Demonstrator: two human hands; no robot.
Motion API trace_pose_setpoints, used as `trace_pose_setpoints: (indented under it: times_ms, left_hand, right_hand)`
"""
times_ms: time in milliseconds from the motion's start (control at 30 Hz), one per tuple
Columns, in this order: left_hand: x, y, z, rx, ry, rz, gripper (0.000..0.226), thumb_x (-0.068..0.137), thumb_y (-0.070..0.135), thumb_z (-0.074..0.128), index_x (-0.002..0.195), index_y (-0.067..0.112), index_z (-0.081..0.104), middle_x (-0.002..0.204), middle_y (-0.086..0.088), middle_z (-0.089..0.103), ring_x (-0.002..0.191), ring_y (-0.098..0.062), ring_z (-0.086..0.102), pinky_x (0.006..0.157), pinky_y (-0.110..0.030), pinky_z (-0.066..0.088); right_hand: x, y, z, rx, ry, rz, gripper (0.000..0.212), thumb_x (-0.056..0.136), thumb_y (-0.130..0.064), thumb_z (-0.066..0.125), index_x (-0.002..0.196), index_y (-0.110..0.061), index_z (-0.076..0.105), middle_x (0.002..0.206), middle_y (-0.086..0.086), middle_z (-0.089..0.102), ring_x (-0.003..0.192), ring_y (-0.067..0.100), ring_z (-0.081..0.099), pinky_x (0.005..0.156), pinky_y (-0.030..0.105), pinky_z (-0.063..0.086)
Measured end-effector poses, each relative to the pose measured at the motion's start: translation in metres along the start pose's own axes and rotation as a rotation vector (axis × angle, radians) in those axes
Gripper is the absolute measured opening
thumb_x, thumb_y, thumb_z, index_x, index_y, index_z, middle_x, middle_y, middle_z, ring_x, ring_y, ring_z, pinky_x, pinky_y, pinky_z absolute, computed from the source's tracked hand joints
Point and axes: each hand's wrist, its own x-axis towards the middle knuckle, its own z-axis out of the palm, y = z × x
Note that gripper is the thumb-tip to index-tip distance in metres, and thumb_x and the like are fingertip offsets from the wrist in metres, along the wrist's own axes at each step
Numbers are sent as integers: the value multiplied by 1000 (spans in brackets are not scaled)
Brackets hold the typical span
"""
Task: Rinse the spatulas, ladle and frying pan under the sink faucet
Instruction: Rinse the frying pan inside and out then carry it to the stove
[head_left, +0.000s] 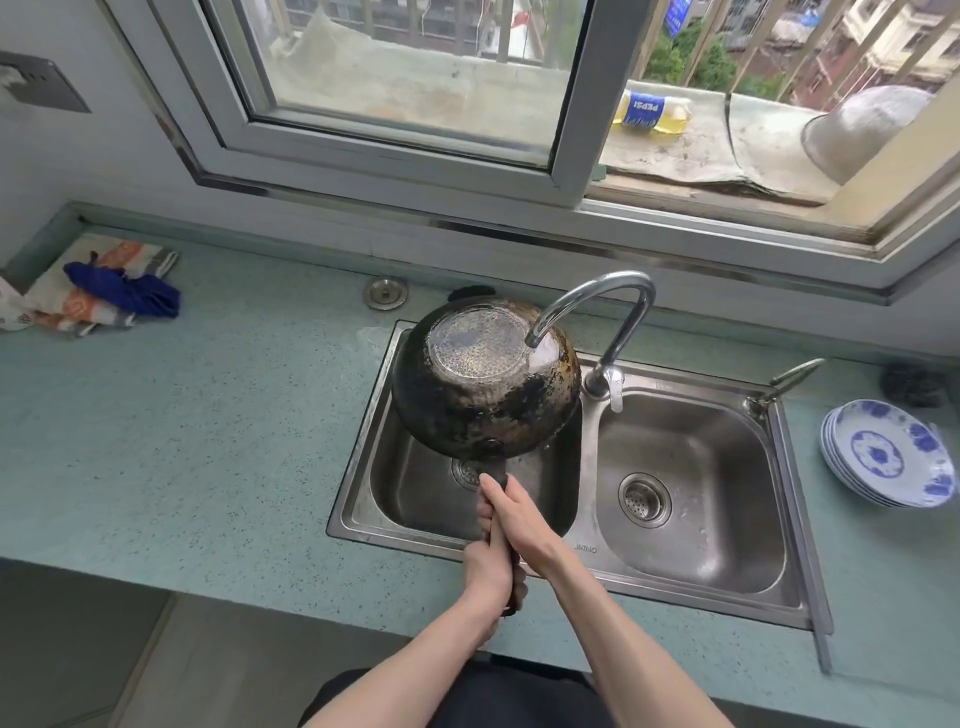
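While both forearms reach forward from the bottom of the view, two bare hands wrap around the dark handle (501, 525) of a frying pan (485, 379). The right hand (519, 522) grips the handle higher up, nearer the pan's body, its fingers curled round it. The left hand (488, 569) grips lower, near the handle's end, just beside and partly under the right hand.

The setting is a kitchen counter (208, 415) of pale green speckled stone holding a steel double sink (587, 509). A curved chrome faucet (597, 312) rises from between the two basins and arches toward the left one. Behind the sink is a sliding window (405, 88) with a bottle of yellow liquid (652, 111) lying on the outer ledge. Blue-and-white plates (888, 452) are stacked on the counter at the far right. A blue cloth (127, 293) lies on patterned towels at the far left.

The frying pan is held over the left basin, turned so its blackened, scorched underside faces up toward the viewer. The faucet's spout sits just above the pan's upper right edge, where the metal looks wet. The pan's long axis runs from the handle, nearest the person, away toward the window.
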Motion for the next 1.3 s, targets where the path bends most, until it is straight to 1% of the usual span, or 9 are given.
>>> trace_pose_setpoints:
  times_ms: [233, 400, 500, 567, 767, 900, 1033, 1200, 1300]
  left_hand:
    - [-1, 3, 18, -31, -16, -33, 57, 102, 59, 42, 75, 9, 52, 53, -10, 53, 39, -20, 48, 42, -24, 40]
    - [-9, 9, 32, -35, -6, -43, 64, 96, 69, 44, 70, 11, 49, 49, -8, 48, 38, -19, 47, 43, -25, 40]
    - [-16, 13, 38, 11, -1, -16, 67, 94, 74, 44, 68, 12, 48, 50, -7, 50, 40, -21, 50, 45, -28, 44]
    - [-19, 14, 39, 60, 9, 1, 68, 93, 76, 42, 68, 12, 50, 52, -7, 52, 40, -22, 51, 43, -26, 44]
    - [-21, 13, 34, 127, 38, 43, 70, 93, 76, 40, 69, 12, 53, 51, -5, 55, 39, -21, 54, 39, -25, 43]
    - [-20, 10, 24, 107, 23, 47, 69, 95, 74, 42, 72, 10, 56, 51, -6, 55, 40, -22, 53, 40, -26, 43]
    - [-15, 3, 11, 60, -6, 31, 68, 97, 70, 40, 76, 8, 57, 55, -9, 55, 42, -20, 52, 40, -24, 42]
    - [-7, -5, 0, 43, -35, 7, 61, 102, 58, 39, 75, 6, 57, 54, -9, 54, 39, -21, 50, 41, -23, 40]
    - [-4, -8, -4, 28, -60, -2, 54, 104, 47, 39, 74, 5, 57, 52, -10, 52, 39, -20, 48, 42, -22, 38]
  right_hand:
    - [-6, -10, -19, 113, -57, 62, 25, 108, -34, 52, 96, -14, 42, 70, 0, 42, 60, 12, 41, 59, 27, 42]
    - [-8, -15, -32, 330, -82, 130, 24, 106, -32, 56, 95, -12, 48, 69, 2, 37, 57, 13, 37, 53, 24, 40]
    - [-12, -19, -38, 424, -92, 149, 23, 106, -30, 55, 93, -12, 51, 69, 1, 38, 55, 12, 38, 53, 24, 41]
    - [-14, -20, -40, 475, -90, 156, 23, 105, -30, 55, 92, -12, 51, 69, 1, 36, 54, 11, 35, 52, 23, 40]
    - [-15, -18, -35, 530, -71, 169, 25, 105, -32, 54, 91, -12, 52, 68, 0, 37, 53, 11, 36, 54, 25, 38]
    - [-15, -16, -25, 480, -36, 144, 24, 106, -32, 53, 92, -12, 51, 67, 0, 40, 54, 12, 38, 54, 26, 40]
    - [-16, -11, -9, 315, 17, 98, 25, 107, -34, 53, 98, -11, 47, 67, -1, 43, 56, 11, 40, 55, 25, 40]
    - [-18, -8, 5, 132, 39, 53, 23, 107, -36, 51, 101, -15, 42, 69, -2, 40, 60, 11, 37, 59, 26, 38]
    - [-17, -4, 9, 57, 56, 46, 24, 106, -37, 51, 102, -16, 40, 71, -2, 38, 62, 10, 35, 59, 27, 37]
